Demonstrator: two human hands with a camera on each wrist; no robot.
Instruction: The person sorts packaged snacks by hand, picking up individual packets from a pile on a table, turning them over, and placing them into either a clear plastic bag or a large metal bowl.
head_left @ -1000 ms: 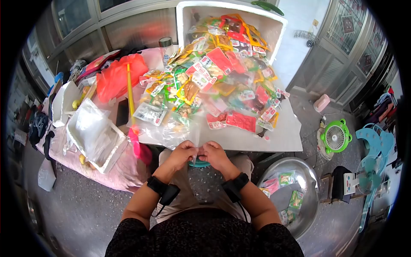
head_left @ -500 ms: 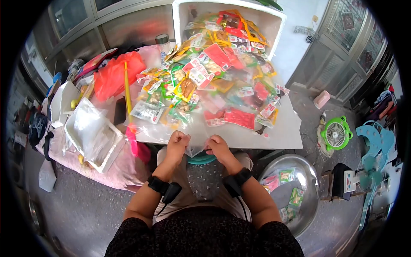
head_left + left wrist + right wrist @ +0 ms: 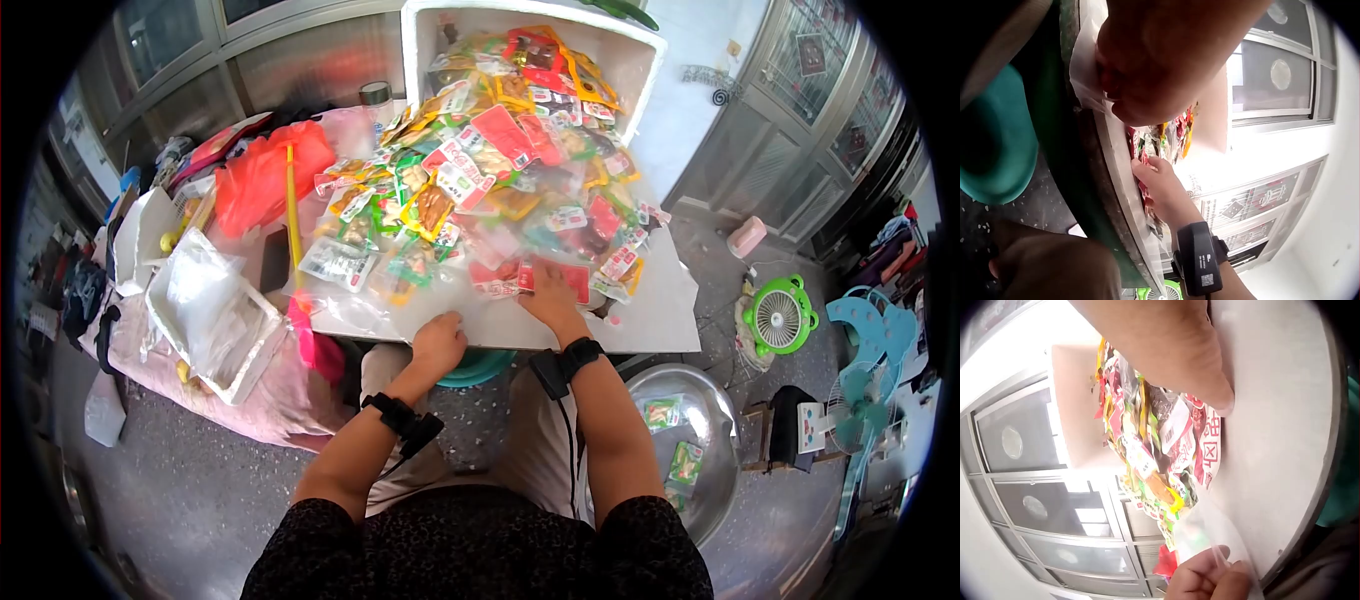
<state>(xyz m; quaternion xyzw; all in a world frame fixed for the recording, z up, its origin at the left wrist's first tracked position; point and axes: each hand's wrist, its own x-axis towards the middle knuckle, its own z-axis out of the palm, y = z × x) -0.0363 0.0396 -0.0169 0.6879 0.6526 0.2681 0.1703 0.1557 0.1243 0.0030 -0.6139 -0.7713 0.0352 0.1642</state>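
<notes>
Evidently the left hand [image 3: 440,343] pinches a clear bag [image 3: 1194,534] by the front of the bench [image 3: 640,325] (thin, slippery film, best gripped at its rim). The right hand [image 3: 550,298] touches a red packet [image 3: 575,280], probably soft; whether its fingers pinch, I cannot tell.

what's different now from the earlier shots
The right hand has let go of the clear bag and moved forward, away from the body, onto the red packet near the table's front; whether it grips it is unclear. The left hand still pinches the bag at the table edge. The foam box and steel basin stayed put.
</notes>
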